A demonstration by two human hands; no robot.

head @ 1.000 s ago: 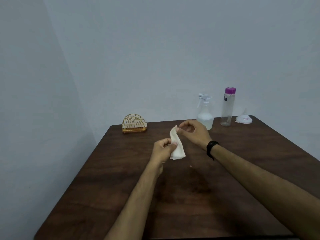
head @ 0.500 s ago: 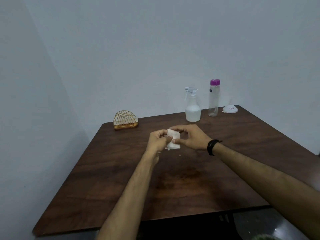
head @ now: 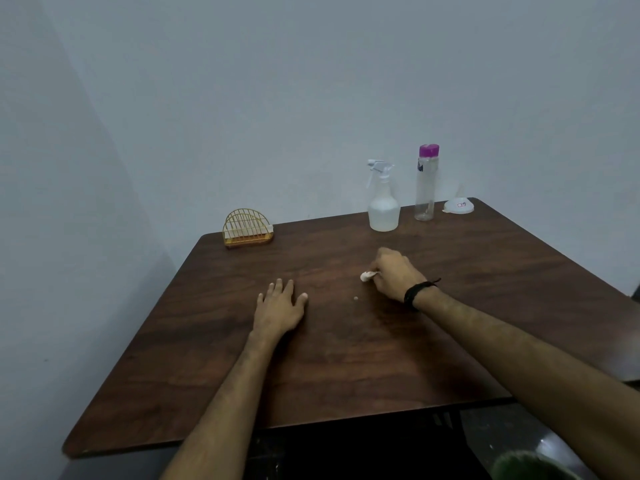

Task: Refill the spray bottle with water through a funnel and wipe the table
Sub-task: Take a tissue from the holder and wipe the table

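My right hand (head: 393,273) grips a folded white tissue (head: 367,275) and holds it down on the dark wooden table (head: 346,358); only a small corner of the tissue shows past my fingers. Flat on the table to the left rests my left hand (head: 280,304), fingers straight, holding nothing. At the back right stand the white spray bottle (head: 383,202) with its trigger head on and a clear water bottle (head: 426,183) with a purple cap. A white funnel (head: 458,205) lies upside down in the far right corner.
A gold wire napkin holder (head: 247,227) stands near the back left edge. A tiny pale speck (head: 355,298) lies on the table between my hands. Walls close in behind and to the left. The near table edge runs below my forearms.
Both hands were folding the tissue in the air. Now the left hand has let go and lies flat on the table, and the right hand has brought the tissue down onto the tabletop.
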